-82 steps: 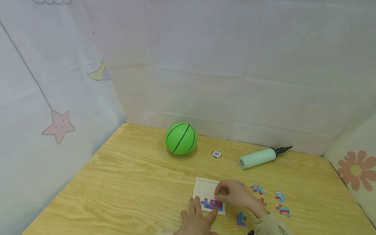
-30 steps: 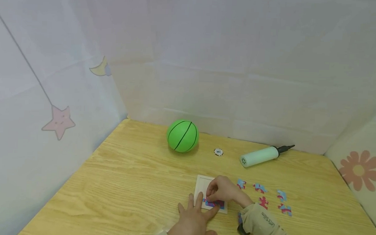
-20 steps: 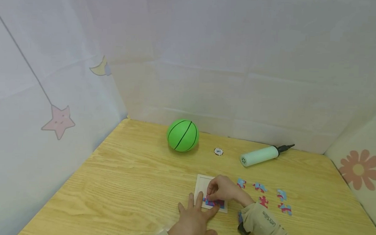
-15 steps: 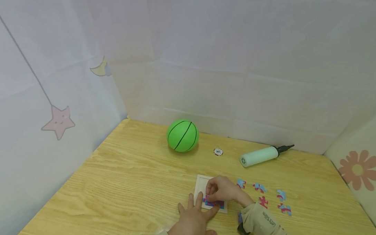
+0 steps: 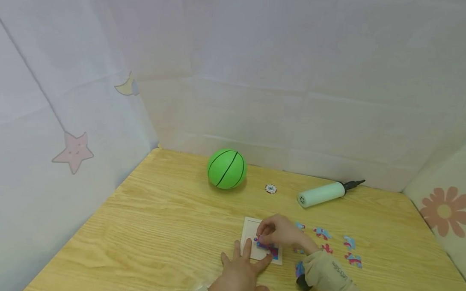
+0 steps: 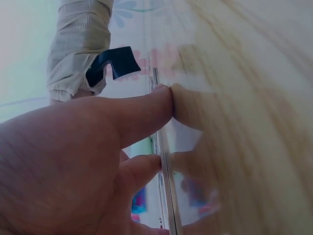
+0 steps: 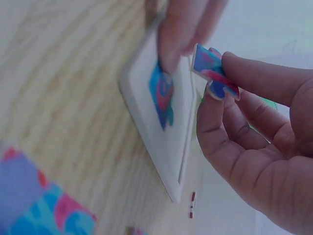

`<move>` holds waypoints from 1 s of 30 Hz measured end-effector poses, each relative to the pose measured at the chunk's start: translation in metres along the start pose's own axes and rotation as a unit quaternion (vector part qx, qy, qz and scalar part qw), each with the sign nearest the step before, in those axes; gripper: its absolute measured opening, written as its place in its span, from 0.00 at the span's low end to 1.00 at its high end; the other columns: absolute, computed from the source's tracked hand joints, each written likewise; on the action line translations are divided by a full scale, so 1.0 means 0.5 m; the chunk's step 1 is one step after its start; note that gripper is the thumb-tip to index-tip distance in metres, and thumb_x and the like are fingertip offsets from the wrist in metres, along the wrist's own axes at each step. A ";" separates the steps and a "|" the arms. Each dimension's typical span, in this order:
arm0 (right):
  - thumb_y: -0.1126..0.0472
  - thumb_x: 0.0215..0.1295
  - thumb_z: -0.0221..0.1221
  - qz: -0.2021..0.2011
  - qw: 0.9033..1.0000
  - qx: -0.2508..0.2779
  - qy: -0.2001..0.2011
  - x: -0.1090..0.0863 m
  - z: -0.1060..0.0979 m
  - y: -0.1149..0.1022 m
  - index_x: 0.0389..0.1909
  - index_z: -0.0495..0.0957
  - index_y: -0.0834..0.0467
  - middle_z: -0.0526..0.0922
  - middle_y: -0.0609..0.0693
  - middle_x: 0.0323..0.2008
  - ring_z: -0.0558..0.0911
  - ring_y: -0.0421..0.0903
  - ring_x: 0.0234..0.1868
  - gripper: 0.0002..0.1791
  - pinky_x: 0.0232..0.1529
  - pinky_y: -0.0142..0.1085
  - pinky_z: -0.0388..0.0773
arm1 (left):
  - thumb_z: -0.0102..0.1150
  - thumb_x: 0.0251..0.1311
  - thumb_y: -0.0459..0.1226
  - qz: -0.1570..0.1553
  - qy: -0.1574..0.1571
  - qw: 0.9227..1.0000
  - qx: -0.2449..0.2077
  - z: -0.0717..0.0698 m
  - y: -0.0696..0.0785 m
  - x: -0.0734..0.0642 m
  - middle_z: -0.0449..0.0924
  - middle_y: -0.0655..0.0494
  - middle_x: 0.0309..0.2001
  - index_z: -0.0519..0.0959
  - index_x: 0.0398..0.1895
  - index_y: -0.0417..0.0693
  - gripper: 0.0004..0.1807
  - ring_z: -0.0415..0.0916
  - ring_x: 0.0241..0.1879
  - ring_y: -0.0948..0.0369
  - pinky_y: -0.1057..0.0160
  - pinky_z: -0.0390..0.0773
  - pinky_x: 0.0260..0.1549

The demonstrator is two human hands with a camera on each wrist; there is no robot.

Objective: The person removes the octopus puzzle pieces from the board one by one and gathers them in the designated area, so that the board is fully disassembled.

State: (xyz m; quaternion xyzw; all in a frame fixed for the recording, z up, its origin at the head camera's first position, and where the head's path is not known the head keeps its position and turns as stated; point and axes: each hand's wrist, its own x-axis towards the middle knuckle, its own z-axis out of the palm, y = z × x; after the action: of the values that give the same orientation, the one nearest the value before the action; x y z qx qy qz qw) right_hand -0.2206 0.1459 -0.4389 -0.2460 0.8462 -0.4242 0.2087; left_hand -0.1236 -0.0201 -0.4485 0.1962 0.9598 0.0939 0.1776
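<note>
My right hand (image 5: 282,231) pinches a blue and pink jigsaw piece (image 7: 212,68) between thumb and fingers, raised over the puzzle tray (image 5: 249,227). In the right wrist view, another jigsaw piece (image 7: 161,95) lies in the tray's corner, and a finger of my left hand (image 5: 238,274) touches it. The left fingers are spread, with fingertips on the tray's near edge. In the left wrist view, its thumb (image 6: 146,112) meets the tabletop beside the tray's thin edge. Loose jigsaw pieces lie to the right, among them a blue and red one (image 5: 353,259); the right arm partly hides some.
A green ball (image 5: 227,169) stands at the back of the wooden table (image 5: 149,228). Right of it lie a round chip (image 5: 271,189) marked with digits and a pale green hand pump (image 5: 323,194) with a black nozzle. Cloth walls with printed shapes surround the table's back and sides.
Earlier the right fingers were down at the row of pieces in the tray. Now they have lifted one piece up from it. The left hand has stayed in place.
</note>
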 end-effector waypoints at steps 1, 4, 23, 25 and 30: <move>0.65 0.57 0.66 0.003 1.000 0.011 0.003 -0.005 -0.006 0.001 0.33 0.82 0.59 0.83 0.47 0.28 0.79 0.42 0.30 0.04 0.31 0.34 0.76 | 0.60 0.48 0.65 -0.001 0.003 1.000 -0.004 0.001 0.000 0.000 0.51 0.41 0.73 0.62 0.68 0.82 0.39 0.48 0.68 0.33 0.24 0.59 0.49; 0.63 0.59 0.65 0.003 0.999 0.045 0.002 -0.024 -0.027 0.004 0.35 0.81 0.60 0.83 0.50 0.31 0.80 0.45 0.33 0.06 0.33 0.35 0.77 | 0.62 0.47 0.65 -0.006 0.011 1.000 -0.017 0.001 0.001 0.000 0.52 0.41 0.72 0.63 0.67 0.82 0.39 0.48 0.69 0.33 0.24 0.58 0.50; 0.63 0.67 0.58 0.005 0.989 0.150 -0.008 -0.171 -0.108 0.063 0.44 0.76 0.69 0.80 0.51 0.35 0.77 0.40 0.32 0.12 0.30 0.33 0.76 | 0.63 0.47 0.63 0.002 0.026 0.999 -0.044 0.001 -0.005 -0.003 0.52 0.37 0.72 0.65 0.67 0.78 0.39 0.47 0.68 0.32 0.22 0.56 0.49; 0.64 0.67 0.57 0.002 0.988 0.155 -0.012 -0.188 -0.111 0.067 0.43 0.75 0.70 0.79 0.50 0.34 0.75 0.38 0.31 0.11 0.29 0.32 0.75 | 0.63 0.47 0.63 0.003 0.028 0.999 -0.042 0.001 -0.004 -0.003 0.52 0.37 0.72 0.65 0.67 0.78 0.39 0.47 0.68 0.32 0.22 0.56 0.49; 0.65 0.66 0.58 0.009 0.989 0.148 -0.009 -0.231 -0.111 0.086 0.43 0.75 0.70 0.78 0.52 0.34 0.76 0.40 0.33 0.11 0.33 0.33 0.79 | 0.63 0.47 0.63 0.005 0.034 0.999 -0.040 0.004 -0.004 -0.001 0.52 0.37 0.71 0.65 0.67 0.78 0.39 0.48 0.68 0.32 0.23 0.56 0.49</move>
State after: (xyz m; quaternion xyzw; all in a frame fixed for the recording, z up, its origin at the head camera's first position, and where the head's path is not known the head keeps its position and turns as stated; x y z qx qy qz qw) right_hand -0.1708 0.2707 -0.4268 -0.2084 0.7741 -0.5410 0.2544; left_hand -0.1229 -0.0222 -0.4507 0.1908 0.9596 0.1400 0.1520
